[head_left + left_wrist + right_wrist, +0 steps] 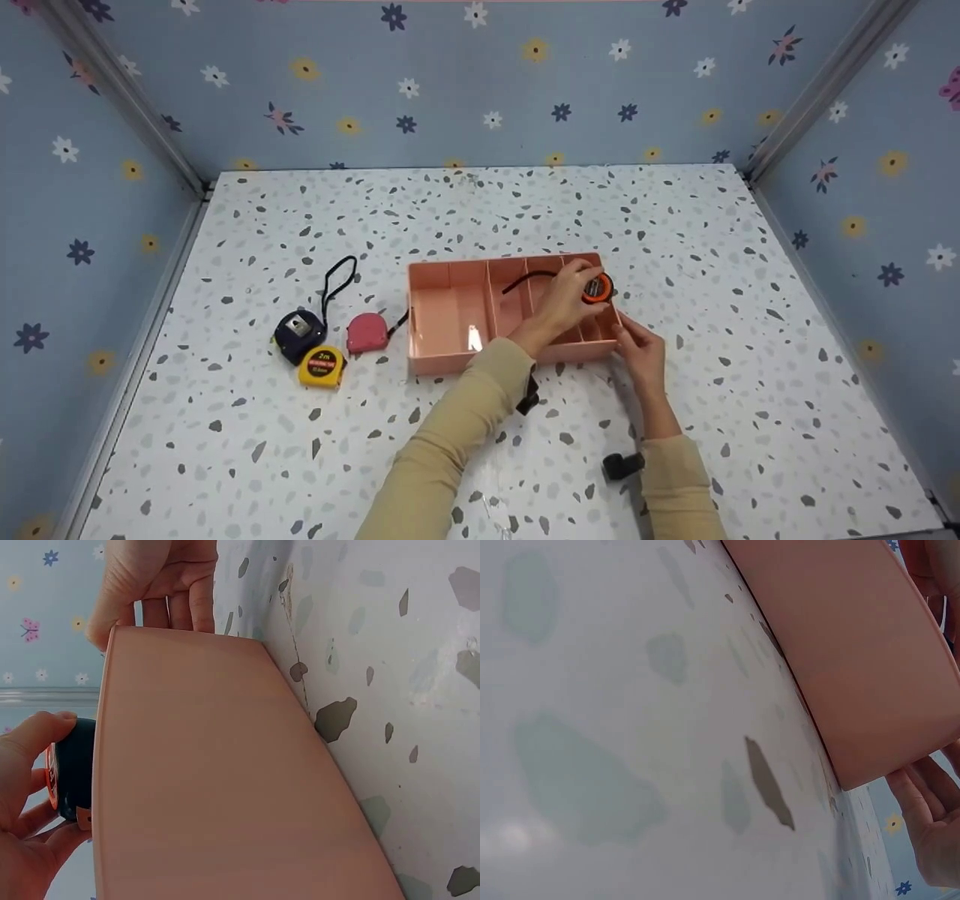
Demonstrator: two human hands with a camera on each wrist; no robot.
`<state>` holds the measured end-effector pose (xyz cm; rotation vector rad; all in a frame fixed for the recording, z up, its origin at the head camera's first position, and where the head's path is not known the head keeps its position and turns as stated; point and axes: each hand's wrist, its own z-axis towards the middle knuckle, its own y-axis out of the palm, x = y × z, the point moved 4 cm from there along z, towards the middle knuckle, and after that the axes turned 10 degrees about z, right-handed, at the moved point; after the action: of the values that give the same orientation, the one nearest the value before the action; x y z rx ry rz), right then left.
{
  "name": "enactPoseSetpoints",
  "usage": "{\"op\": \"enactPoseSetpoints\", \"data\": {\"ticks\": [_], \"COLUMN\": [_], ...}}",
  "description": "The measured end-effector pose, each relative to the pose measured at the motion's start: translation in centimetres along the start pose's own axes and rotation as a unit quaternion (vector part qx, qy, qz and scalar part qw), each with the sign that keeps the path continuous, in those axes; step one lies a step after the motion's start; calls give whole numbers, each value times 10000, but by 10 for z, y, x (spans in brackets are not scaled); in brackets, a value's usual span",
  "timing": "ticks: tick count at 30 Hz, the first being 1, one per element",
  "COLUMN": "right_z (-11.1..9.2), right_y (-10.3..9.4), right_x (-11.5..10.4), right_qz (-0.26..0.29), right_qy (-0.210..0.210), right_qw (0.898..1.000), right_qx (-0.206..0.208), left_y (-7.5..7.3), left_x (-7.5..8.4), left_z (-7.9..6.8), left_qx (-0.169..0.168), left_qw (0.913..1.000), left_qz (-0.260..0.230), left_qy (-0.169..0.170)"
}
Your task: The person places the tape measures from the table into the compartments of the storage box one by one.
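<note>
Head view shows left fingers (591, 308) grasping the orange-rimmed tape measure (598, 288) over the pink box (442, 365), at its right end; right fingers (634, 337) touch this end, gripping or not, I cannot tell. Better gather the strap (529, 276) before lowering.

Behind the pink organizer box (442, 365), a hand could pass across the table (420, 214) up to the flowered back panel (450, 71). The wide left compartment (450, 319) could be entered from above; the pinkish-red tape measure (367, 333) stood near its outer wall. Over the narrower compartments, the left hand (562, 300) and orange-faced tape measure (598, 288) blocked entry; the right hand (643, 349) obstructed the right end.
</note>
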<state>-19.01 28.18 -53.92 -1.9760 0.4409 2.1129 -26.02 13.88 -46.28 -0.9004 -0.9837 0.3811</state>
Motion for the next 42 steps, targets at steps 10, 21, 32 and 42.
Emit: {"op": "enactPoseSetpoints", "data": {"ticks": [10,21,32,42], "right_z": [0,-4,0,0], "right_y": [1,5,0,0], "right_x": [-4,-13,1,1], "right_qz": [133,44,170,211], "right_qy": [156,410,-120,21], "right_qw": [9997,9991,9998,9998], "right_qx": [-89,-58,-41,27], "left_y": [0,4,7,6], "left_x": [0,3,1,2], "left_z": [2,3,1,0], "left_qx": [144,51,42,12], "left_qw": [9996,9995,9997,9998], "left_qz": [-244,-282,-242,-132], "left_qy": [-58,-143,-6,149]}}
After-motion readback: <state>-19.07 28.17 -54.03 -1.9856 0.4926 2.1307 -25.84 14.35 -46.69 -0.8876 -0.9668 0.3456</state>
